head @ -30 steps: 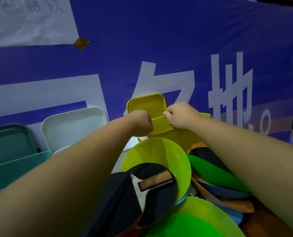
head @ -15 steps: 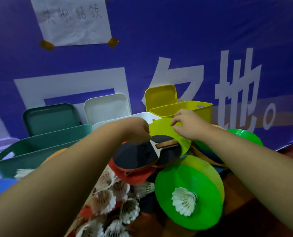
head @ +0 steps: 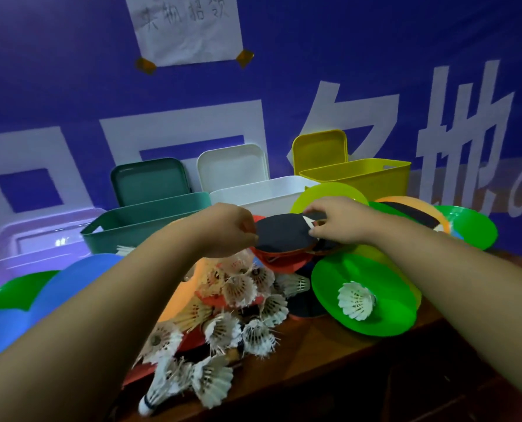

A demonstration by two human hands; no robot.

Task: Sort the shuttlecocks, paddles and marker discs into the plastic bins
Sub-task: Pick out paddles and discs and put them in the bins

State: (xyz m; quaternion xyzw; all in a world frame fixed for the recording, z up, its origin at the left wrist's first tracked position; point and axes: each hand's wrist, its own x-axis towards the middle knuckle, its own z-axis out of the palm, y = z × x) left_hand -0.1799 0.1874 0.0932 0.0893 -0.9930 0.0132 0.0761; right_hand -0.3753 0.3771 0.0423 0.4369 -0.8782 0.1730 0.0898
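We are pinching the left edge of the black-faced paddle (head: 284, 236) with our left hand (head: 226, 229), fingers curled close. Our right hand (head: 342, 223) is gripping its handle end. The paddle is sitting over a red paddle (head: 284, 264), before the white bin (head: 253, 193).

Our left hand (head: 226, 229) and right hand (head: 342, 222) pinch a black paddle (head: 284, 234). A teal bin (head: 150, 222), white bin (head: 262, 194) and yellow bin (head: 360, 178) stand beyond.

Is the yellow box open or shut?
Open. The yellow bin has no lid on; its yellow lid stands behind it against the blue banner.
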